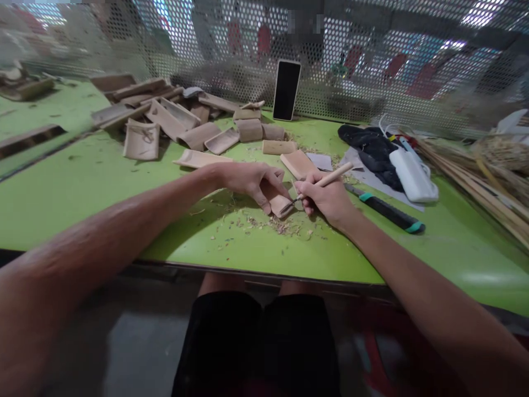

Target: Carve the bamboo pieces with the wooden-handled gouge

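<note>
Two hands carve: left hand (252,182) pinning bamboo piece (278,203), right hand (326,197) gripping carving tool (320,183); shallow, steady strokes seem wisest.

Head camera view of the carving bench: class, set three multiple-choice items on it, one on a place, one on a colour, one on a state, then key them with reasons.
1. Where does the phone stand?
A. flat among the shavings
B. upright against the mesh screen
C. on the person's lap

2. What colour is the table?
A. green
B. white
C. red

3. What is the right hand doing?
A. resting open and empty
B. gripping the carving tool, tip on the wood piece
C. lifting the utility knife

Key: B, it leans upright at the screen; A, the top is bright green; B, fingers close round the handle while the left hand steadies the piece.
</note>
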Motion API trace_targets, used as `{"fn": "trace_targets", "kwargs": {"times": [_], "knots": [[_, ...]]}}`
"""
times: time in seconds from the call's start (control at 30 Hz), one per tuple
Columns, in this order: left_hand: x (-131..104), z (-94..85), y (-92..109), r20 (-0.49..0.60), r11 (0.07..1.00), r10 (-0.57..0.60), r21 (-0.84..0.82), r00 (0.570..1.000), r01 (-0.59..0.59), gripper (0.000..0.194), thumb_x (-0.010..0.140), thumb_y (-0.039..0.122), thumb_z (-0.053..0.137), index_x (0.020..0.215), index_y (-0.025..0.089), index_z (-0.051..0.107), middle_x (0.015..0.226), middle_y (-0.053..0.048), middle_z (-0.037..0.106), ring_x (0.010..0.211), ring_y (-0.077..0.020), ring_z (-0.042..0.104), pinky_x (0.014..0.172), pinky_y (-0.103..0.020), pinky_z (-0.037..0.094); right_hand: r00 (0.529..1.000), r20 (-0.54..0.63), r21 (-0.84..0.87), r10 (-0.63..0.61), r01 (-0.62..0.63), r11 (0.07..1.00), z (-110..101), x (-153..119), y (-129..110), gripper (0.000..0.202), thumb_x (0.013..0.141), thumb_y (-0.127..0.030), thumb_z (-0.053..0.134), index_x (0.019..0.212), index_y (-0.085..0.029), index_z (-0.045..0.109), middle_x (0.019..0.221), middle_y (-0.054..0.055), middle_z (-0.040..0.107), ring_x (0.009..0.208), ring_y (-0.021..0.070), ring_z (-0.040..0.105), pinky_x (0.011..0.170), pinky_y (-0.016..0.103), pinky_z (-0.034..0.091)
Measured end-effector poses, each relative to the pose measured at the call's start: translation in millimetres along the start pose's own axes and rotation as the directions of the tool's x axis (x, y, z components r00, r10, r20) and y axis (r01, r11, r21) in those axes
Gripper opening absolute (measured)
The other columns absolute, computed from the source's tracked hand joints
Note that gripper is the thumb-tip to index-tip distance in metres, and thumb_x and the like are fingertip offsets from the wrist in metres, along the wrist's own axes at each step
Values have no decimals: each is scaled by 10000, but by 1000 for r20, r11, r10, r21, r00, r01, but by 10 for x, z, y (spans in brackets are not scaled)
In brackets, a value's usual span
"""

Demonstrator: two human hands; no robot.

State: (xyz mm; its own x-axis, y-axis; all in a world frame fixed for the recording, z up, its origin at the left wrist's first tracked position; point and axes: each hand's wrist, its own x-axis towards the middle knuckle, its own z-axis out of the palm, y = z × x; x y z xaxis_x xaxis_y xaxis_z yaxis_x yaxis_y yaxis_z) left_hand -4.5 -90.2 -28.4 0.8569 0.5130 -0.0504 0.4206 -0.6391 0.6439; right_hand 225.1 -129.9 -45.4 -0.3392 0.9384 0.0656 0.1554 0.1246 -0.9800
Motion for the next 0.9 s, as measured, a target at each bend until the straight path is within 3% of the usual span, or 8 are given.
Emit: {"fn": "trace_targets", "kwargs": {"times": [0.27, 0.9], "knots": [[-13, 8, -27, -13, 999, 29, 15, 999, -29, 531, 743, 538, 796, 1218, 307, 743, 879, -11, 573, 823, -170, 479, 807, -273, 374, 1000, -12, -24, -18, 18, 1000, 12, 1, 18, 361, 797, -272, 762, 588, -208, 474, 470, -38, 551, 349, 81, 499, 292, 186, 411], [-13, 11, -28, -21, 1000, 24, -2, 999, -24, 524, 746, 489, 816, 1217, 272, 750, 875, -15, 520, 826, -163, 462, 777, -264, 385, 999, -20, -7, -27, 27, 1000, 11, 19, 73, 322, 811, -271, 720, 629, -222, 458, 511, -31, 575, 377, 95, 545, 305, 202, 471]]}}
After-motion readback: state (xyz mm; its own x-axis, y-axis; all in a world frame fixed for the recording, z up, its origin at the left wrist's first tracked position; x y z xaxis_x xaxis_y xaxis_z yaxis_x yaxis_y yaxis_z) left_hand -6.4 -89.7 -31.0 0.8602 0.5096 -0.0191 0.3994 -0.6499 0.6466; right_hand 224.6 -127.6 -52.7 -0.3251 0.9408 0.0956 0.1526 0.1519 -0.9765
